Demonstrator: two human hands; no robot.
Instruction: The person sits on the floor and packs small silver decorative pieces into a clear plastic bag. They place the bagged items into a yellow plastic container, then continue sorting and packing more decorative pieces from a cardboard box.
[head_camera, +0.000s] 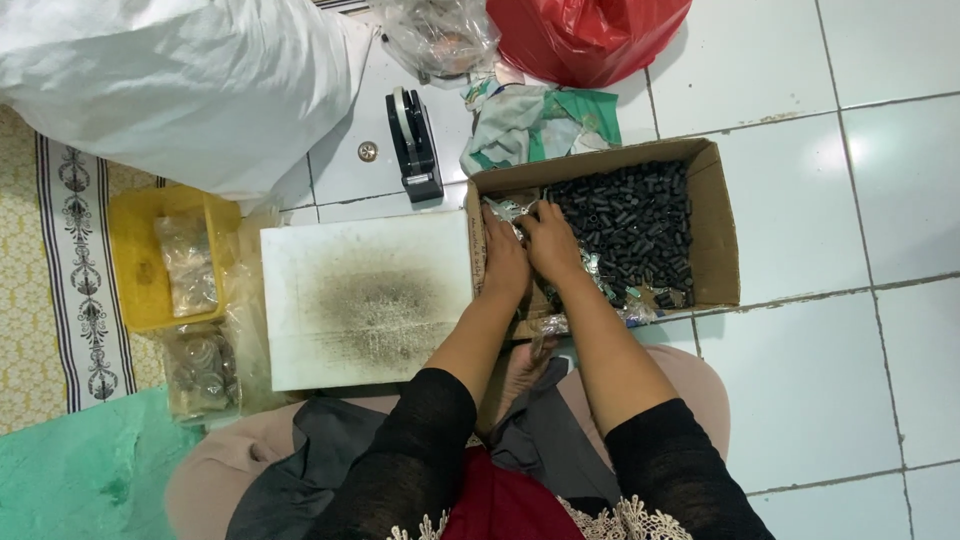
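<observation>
At the left end of the cardboard box (715, 235), both hands work in crinkled clear wrappers.

Left hand (503, 262) lies palm down, fingers curled onto a silvery plastic wrapper (507, 210) at the box's near-left corner; right hand (553, 243), touching it, pinches the same crumpled plastic. Just beyond the knuckles, small black cylinders (630, 225) fill the middle and right of the box. Against the box's left wall lies a smudged white board (365, 300). Past the board's far edge stands a black tape dispenser (413, 145); a yellow basket (150, 260) sits off the board's left edge.
</observation>
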